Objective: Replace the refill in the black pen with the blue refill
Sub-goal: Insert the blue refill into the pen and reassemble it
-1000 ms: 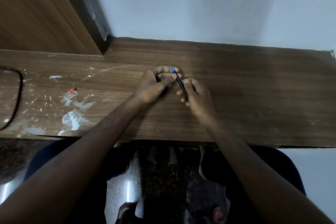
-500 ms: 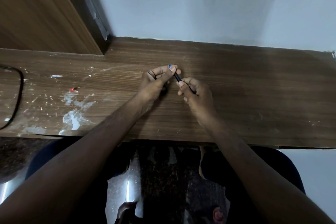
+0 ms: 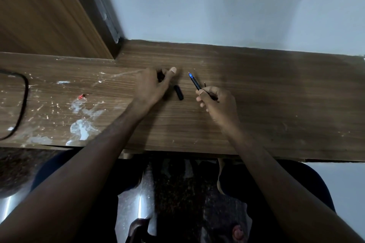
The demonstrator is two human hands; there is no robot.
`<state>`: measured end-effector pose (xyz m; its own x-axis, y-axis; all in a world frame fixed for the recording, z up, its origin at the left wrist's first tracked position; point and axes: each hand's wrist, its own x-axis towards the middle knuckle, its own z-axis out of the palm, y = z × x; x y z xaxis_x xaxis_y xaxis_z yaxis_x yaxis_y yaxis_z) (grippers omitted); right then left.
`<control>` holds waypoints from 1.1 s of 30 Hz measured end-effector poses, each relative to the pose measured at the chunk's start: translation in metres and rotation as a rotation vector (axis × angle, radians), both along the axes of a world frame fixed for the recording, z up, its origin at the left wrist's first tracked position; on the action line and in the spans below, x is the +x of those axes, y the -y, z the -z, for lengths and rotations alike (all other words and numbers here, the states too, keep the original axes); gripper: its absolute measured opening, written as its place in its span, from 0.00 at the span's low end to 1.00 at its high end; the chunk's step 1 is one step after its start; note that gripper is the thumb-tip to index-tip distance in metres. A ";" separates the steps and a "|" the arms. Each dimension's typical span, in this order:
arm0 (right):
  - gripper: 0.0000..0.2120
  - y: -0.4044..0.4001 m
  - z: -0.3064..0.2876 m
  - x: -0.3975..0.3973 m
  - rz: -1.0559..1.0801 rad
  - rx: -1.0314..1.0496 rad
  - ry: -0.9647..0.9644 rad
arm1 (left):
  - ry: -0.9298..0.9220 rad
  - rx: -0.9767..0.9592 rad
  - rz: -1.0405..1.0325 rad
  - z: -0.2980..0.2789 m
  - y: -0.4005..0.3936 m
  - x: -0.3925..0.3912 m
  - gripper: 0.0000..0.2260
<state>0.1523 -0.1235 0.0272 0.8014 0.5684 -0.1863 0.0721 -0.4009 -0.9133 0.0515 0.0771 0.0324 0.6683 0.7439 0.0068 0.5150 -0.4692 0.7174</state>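
My right hand (image 3: 217, 104) grips the black pen (image 3: 196, 84) by its lower barrel. The pen slants up and to the left, and a blue tip shows at its upper end. A short black pen piece (image 3: 178, 92), cap-like, lies on the wooden shelf (image 3: 276, 104) between my hands. My left hand (image 3: 152, 87) hovers over the shelf just left of that piece, thumb raised and fingers curled. Something dark shows between those fingers; I cannot tell what it is.
White paint smears (image 3: 83, 126) and a small red speck (image 3: 81, 96) mark the shelf's left part. A black cable (image 3: 23, 104) loops at the far left. A pale wall rises behind, a wooden panel (image 3: 39, 16) at upper left. My lap is below the shelf's front edge.
My hands, joined on the pen before, have drawn apart. The left hand moved left off the pen, and a short black piece now lies on the shelf between them.
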 end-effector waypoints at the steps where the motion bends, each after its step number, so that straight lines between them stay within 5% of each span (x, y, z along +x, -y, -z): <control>1: 0.07 0.001 0.001 0.001 0.025 -0.019 0.012 | -0.028 0.057 -0.007 0.000 0.000 -0.002 0.16; 15: 0.05 0.006 0.000 0.000 -0.034 -0.116 0.104 | -0.158 -0.050 0.078 0.003 0.023 0.010 0.10; 22: 0.10 0.003 -0.001 -0.001 -0.080 -0.133 0.130 | 0.298 -0.727 -0.152 0.003 0.007 0.022 0.06; 33: 0.09 0.001 -0.002 -0.008 -0.174 -0.115 0.106 | 0.382 -0.730 -0.118 0.007 0.008 0.021 0.08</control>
<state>0.1446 -0.1249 0.0295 0.7117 0.6795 -0.1782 0.2418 -0.4752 -0.8460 0.0729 0.0691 0.0256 0.6352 0.7143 -0.2936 0.1906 0.2234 0.9559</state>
